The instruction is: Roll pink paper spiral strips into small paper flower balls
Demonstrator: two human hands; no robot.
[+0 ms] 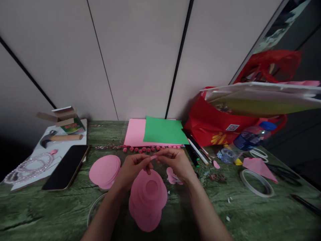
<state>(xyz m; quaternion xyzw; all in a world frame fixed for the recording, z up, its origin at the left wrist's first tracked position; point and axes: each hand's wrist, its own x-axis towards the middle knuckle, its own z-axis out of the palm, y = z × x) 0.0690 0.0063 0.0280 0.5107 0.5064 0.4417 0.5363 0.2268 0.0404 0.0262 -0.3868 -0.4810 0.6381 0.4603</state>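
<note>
Between the fingertips of both hands is a small pink paper piece [153, 157], seen nearly edge-on. My left hand [137, 164] pinches its left end, and my right hand [175, 161] pinches the right end. Just below them lies a layered pink paper shape [147, 204] made of overlapping rounded pieces, with a smaller circle on top. Left of my left hand sits a stack of pink paper ovals [104, 170]. Small pink paper cutouts [171, 175] lie partly behind my right wrist. A row of small pink balls [140, 150] runs just beyond my fingers.
Green paper [164, 130] overlaps pink sheets [134, 132] by the wall. At left are a phone [66, 167], a hammer [62, 137], bead strings [32, 167] and an open box [70, 124]. Rightward stand a red bag [213, 124], a leaning bottle [245, 142] and a tape roll [257, 183].
</note>
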